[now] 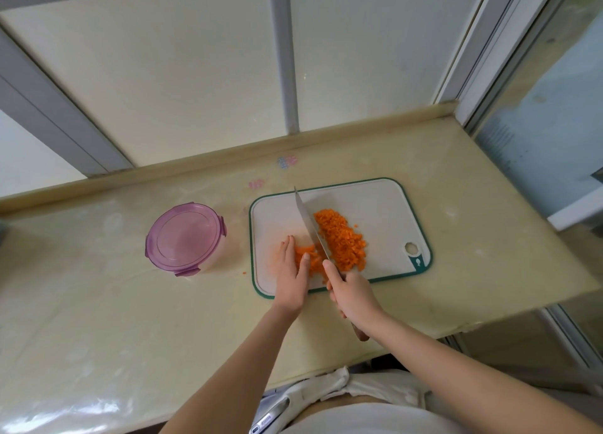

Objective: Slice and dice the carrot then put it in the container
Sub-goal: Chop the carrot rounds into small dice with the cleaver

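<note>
Your right hand [350, 295] is wrapping tight round the handle of the knife [310, 228], forefinger stretching out along the back of the blade. The blade is running from the near middle of the board [385, 205] up toward its far left edge. Your left hand [292, 277] is lying flat with fingers straight, pressing down on the carrot strips [308, 259] just left of the blade. On the blade's right side the diced carrot [341, 238] is sitting in a loose heap on the board. The container [212, 260] is standing on the desk [130, 319] to the left of the board, apart from it, with its purple lid [184, 236] clipped on. One carrot bit [244, 273] is lying on the desk between them.
</note>
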`<action>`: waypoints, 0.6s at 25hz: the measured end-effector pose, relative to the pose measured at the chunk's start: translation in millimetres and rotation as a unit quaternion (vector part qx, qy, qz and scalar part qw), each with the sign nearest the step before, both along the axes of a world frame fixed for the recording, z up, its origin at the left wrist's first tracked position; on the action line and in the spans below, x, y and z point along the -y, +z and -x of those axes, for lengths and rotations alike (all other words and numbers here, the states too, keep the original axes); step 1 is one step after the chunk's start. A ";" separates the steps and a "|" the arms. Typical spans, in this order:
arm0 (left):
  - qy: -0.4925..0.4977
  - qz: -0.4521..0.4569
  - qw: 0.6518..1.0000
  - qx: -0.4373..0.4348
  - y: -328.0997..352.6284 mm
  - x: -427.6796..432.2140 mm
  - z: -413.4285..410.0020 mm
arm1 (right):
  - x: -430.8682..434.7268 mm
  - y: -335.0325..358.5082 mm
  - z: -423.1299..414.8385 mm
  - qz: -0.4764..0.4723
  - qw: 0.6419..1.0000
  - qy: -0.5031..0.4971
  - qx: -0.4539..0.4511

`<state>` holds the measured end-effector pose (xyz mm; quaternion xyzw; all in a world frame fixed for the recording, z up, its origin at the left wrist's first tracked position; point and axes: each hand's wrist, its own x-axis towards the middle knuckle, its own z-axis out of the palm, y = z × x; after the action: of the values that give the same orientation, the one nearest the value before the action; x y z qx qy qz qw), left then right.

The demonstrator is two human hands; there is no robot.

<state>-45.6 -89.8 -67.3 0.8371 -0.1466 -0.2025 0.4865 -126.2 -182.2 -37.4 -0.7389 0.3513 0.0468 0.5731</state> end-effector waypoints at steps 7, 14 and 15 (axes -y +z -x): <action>-0.280 -0.329 0.859 0.274 -6.9 -18.5 -22.9 | 3.6 0.0 0.0 -0.008 1.000 -0.001 -0.017; -0.252 -0.384 0.843 0.280 -13.5 -12.2 -13.8 | 12.8 21.1 5.5 -0.043 0.999 -0.005 -0.025; -0.248 -0.383 0.845 0.280 -14.5 -11.5 -12.5 | 14.2 24.7 7.0 -0.048 0.998 -0.003 -0.031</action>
<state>-33.1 -78.3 -81.9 0.9136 -0.3903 -0.1139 -0.0007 -133.2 -196.4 -12.8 -0.7078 0.3685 0.0840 0.5968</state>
